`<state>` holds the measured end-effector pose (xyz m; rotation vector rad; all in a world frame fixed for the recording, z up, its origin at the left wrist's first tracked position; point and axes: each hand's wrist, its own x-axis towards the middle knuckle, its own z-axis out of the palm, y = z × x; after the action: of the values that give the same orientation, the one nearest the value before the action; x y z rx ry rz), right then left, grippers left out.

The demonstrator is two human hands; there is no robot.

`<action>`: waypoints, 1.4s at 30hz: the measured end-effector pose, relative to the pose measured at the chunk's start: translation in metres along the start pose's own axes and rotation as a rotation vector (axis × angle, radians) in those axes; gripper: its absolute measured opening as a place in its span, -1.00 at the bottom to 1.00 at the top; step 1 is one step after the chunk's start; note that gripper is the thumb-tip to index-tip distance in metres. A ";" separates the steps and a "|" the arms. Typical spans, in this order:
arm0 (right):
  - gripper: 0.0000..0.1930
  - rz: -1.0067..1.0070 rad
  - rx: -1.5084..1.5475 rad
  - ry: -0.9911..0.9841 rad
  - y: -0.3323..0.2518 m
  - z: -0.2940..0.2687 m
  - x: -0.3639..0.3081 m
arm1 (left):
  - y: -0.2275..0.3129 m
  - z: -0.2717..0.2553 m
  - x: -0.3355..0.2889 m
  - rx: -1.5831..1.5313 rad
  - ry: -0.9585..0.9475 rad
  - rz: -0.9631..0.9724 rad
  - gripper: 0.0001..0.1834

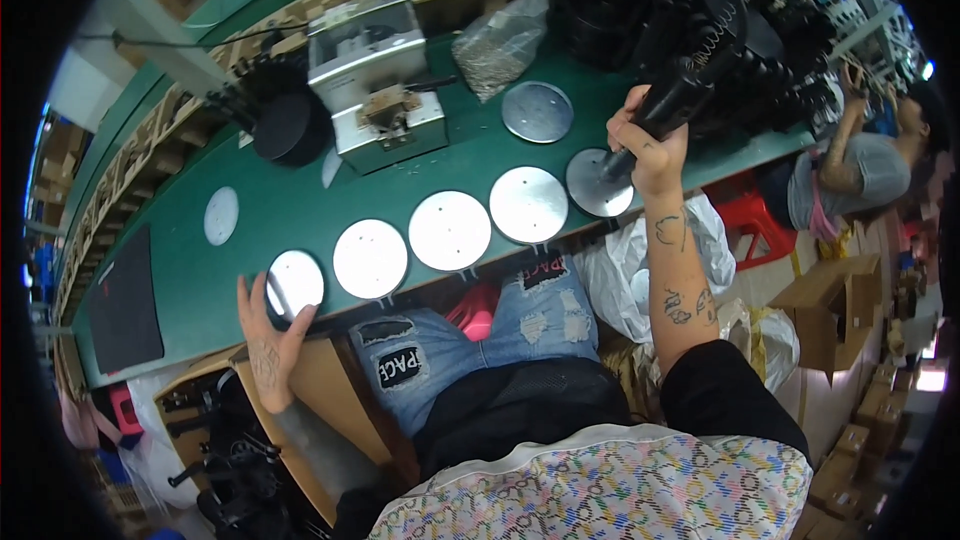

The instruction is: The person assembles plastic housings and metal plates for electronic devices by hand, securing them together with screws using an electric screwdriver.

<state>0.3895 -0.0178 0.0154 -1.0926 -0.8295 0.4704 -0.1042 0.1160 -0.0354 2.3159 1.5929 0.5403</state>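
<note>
Several round metal plates lie in a curved row along the near edge of the green table. My left hand [268,342] has its thumb and fingers around the edge of the leftmost round metal plate [296,283]. Up at the right, my right hand [652,148] is wrapped round a black electric screwdriver [680,98] with a coiled cord. The screwdriver's tip comes down onto the rightmost metal plate [592,190]; the exact contact spot is too small to tell. Between them are three shiny plates, one a middle plate [450,231] with small holes.
A metal machine [385,80] stands on the green table [200,285], beside a black round part [290,128]. Behind the row lie another disc [537,112] and a clear bag of small parts [500,50]. A black mat [127,300] is at left. A co-worker [860,170] sits at right.
</note>
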 end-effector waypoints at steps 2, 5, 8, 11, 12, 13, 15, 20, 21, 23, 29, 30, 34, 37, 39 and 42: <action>-0.66 -0.017 -0.016 -0.021 -0.002 0.010 0.002 | -0.020 0.000 0.003 0.018 -0.025 0.134 -0.07; -0.54 -0.074 -0.096 -0.046 -0.021 0.030 0.000 | -0.008 0.006 0.011 -0.193 -0.093 0.136 0.07; -0.49 -0.108 -0.038 -0.103 -0.020 0.040 -0.002 | -0.003 0.014 0.009 -0.034 -0.010 0.255 0.11; -0.53 -0.102 -0.258 -0.114 -0.006 0.040 -0.016 | -0.004 0.012 -0.001 -0.027 0.079 0.221 -0.02; -0.57 -0.025 -0.254 -0.110 -0.004 0.036 -0.023 | 0.003 0.008 -0.004 0.003 0.100 0.194 -0.08; -0.59 -0.015 -0.370 -0.088 -0.001 0.032 -0.029 | 0.007 0.005 -0.009 0.030 0.134 0.165 -0.08; -0.41 -0.043 -0.802 -0.153 0.014 -0.004 -0.038 | 0.024 -0.002 -0.019 0.013 0.189 0.087 -0.11; -0.13 0.021 -1.257 -0.319 0.024 -0.035 -0.072 | 0.107 0.010 -0.031 -0.146 0.200 0.135 -0.14; -0.10 0.058 -1.265 -0.303 0.019 -0.034 -0.072 | 0.118 0.023 -0.029 -0.136 0.220 0.155 -0.13; -0.16 0.116 -1.289 -0.362 0.005 -0.028 -0.067 | 0.131 0.044 -0.028 -0.067 0.185 0.124 -0.09; -0.25 0.034 -1.408 -0.358 -0.007 -0.032 -0.071 | 0.125 0.089 -0.013 -0.022 0.244 0.152 -0.07; -0.27 -0.001 -1.354 -0.307 -0.011 -0.032 -0.074 | 0.125 0.087 -0.014 -0.036 0.221 0.170 -0.07; -0.30 -0.110 -1.120 -0.362 -0.016 -0.004 -0.064 | 0.130 0.086 -0.005 -0.136 0.206 0.232 -0.11; -0.27 -0.070 -1.105 -0.642 0.011 0.027 -0.060 | 0.118 0.086 -0.004 -0.136 0.188 0.241 -0.14; -0.23 0.019 -1.095 -0.652 0.018 0.034 -0.062 | 0.115 0.086 -0.007 -0.147 0.186 0.241 -0.14; -0.14 0.020 -1.146 -0.565 0.017 0.041 -0.071 | 0.119 0.087 -0.006 -0.179 0.186 0.255 -0.15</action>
<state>0.3138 -0.0365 -0.0166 -2.0565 -1.6828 0.2980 0.0319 0.0672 -0.0629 2.4018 1.2668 0.9409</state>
